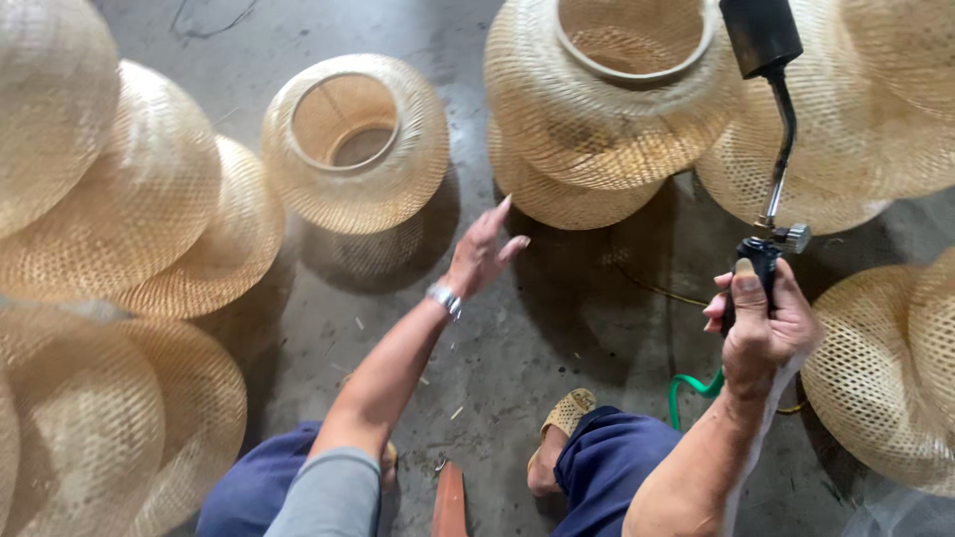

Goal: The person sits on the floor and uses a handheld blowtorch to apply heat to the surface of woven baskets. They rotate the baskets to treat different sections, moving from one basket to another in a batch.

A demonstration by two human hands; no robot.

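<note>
- Right hand [761, 323] is wrapped tight about the black grip of a gas torch [774, 149], thumb up along the handle; the thin metal neck rises to a black burner head near the top edge of the view.
- Left hand [482, 254] is empty, fingers spread and loosely extended, reaching out over the concrete floor [557, 328] toward the woven lampshades; it touches nothing.
- Wristband [445, 297], silver, sits on the left wrist.
- Nearest shade ahead of the left hand: a round woven lampshade [356, 142] standing on the floor with its open ring upward, apart from the fingertips.
- Stacked shades [607, 99] stand just right of it, close under the torch neck.
- Green hose [691, 390] runs from below the torch hand down toward the knee.
- Handling judgement: the shade looks light, hollow, springy; thin weave would likely dent or scorch. The stiff rim ring seems the safest hold.
- Torch looks rigid, top-heavy; best held by the handle, well below the burner.
</note>
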